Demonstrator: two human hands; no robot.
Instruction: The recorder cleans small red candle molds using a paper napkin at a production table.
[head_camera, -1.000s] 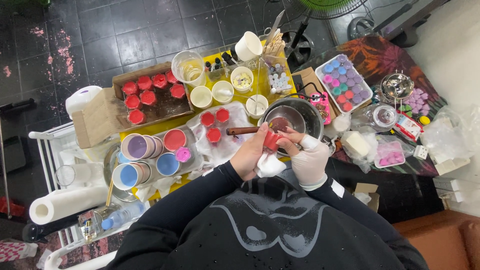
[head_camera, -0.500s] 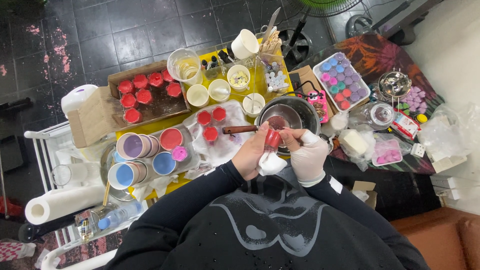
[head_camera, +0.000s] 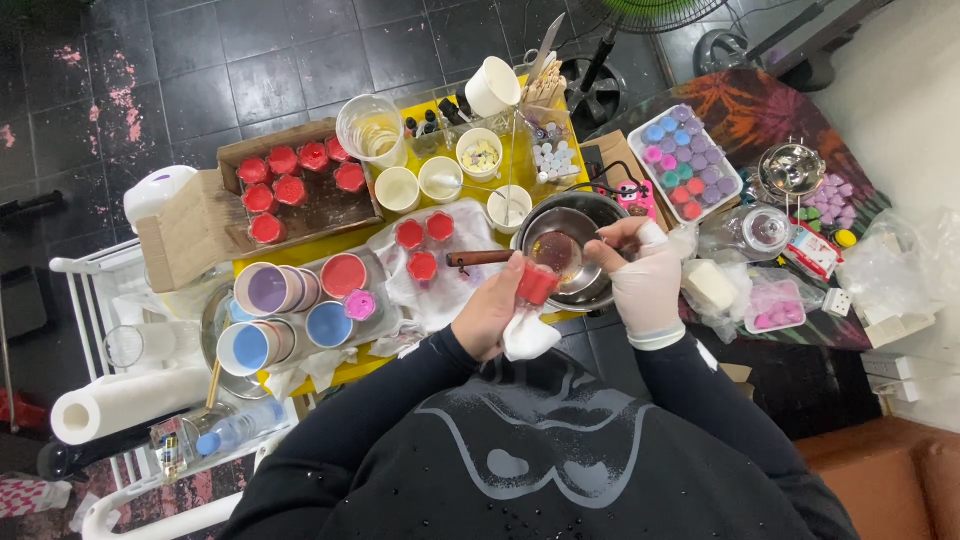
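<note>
At the far left a paper towel roll (head_camera: 110, 402) lay on a white rack. Next to it, on the yellow surface (head_camera: 520, 160), stood a cardboard box (head_camera: 290, 195) with red moulds inside, and in front of it some round tins (head_camera: 265, 320) with lilac, blue and red filling. Three more red pieces (head_camera: 423, 245) rested on a white cloth (head_camera: 450, 275).

The bare left hand (head_camera: 492, 310) was closed around a small red cup (head_camera: 537, 284), which stood out above its fingers, with a white tissue (head_camera: 527, 338) pressed under the palm. The cup was held just over the near rim of a metal pot (head_camera: 570, 250). The gloved right hand (head_camera: 640, 280) was just beside the cup, its fingers curled near the pot rim; I could not tell if it pinched something. Further right lay a tray of coloured pieces (head_camera: 685, 165).
</note>
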